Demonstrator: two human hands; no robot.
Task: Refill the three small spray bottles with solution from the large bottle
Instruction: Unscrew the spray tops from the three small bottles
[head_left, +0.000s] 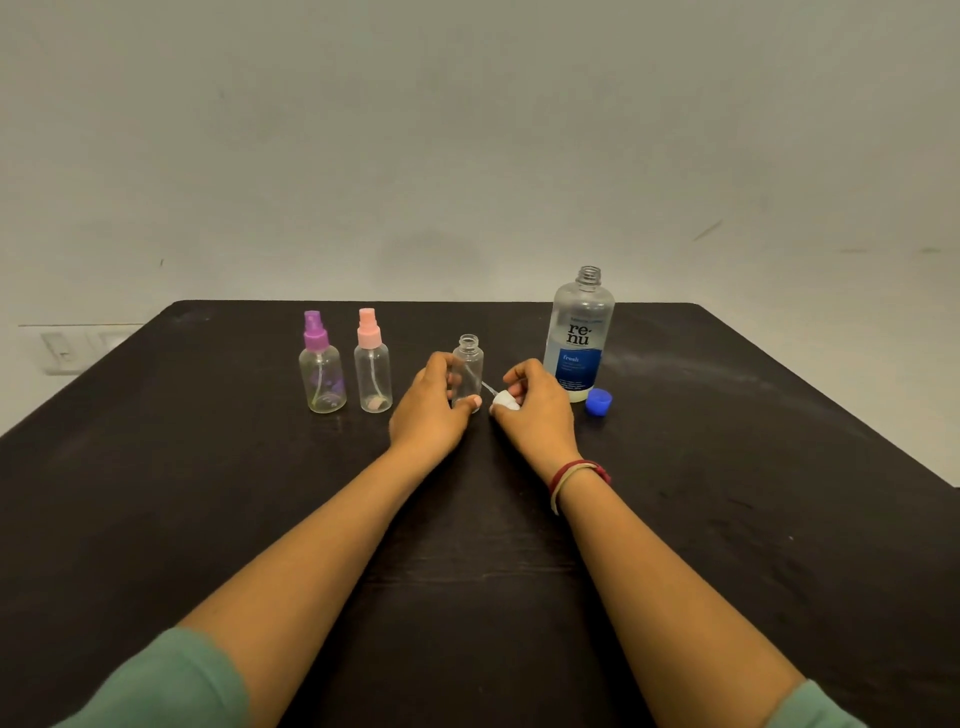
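Note:
Three small clear spray bottles stand in a row on the black table (208, 493). The purple-topped bottle (322, 366) is leftmost and the pink-topped bottle (372, 364) stands beside it, both capped. The third small bottle (469, 364) is uncapped, and my left hand (431, 402) grips it near its base. My right hand (532, 402) holds its white spray top (505, 401), whose thin tube points toward the bottle. The large solution bottle (580, 338) stands open to the right, with its blue cap (598, 401) lying beside its base.
A pale wall rises behind the table's far edge. A white wall switch plate (65, 351) shows at the left, beyond the table. A red and tan band circles my right wrist (576, 475).

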